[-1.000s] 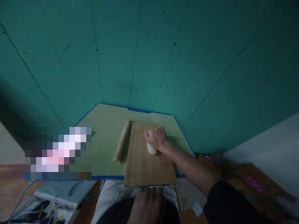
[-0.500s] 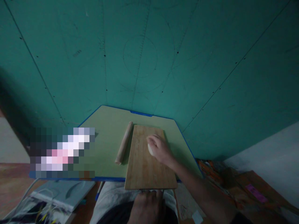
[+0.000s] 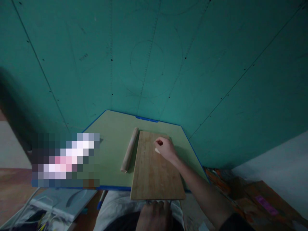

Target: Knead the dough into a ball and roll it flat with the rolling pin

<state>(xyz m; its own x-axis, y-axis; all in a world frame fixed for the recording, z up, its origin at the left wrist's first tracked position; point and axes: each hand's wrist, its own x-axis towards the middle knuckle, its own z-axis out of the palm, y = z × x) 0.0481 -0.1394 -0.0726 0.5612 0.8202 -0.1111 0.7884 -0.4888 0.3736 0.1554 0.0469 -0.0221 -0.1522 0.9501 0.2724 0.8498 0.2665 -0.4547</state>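
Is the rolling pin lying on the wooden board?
No, the rolling pin lies on the green tabletop, alongside the left edge of the wooden board.

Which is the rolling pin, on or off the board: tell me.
Off: the rolling pin lies on the green tabletop, along the wooden board's left side.

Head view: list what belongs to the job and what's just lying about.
In the job: white lump under the right hand; board; table; probably the rod beside the board.
Lying about, apparently: cables; brown box.
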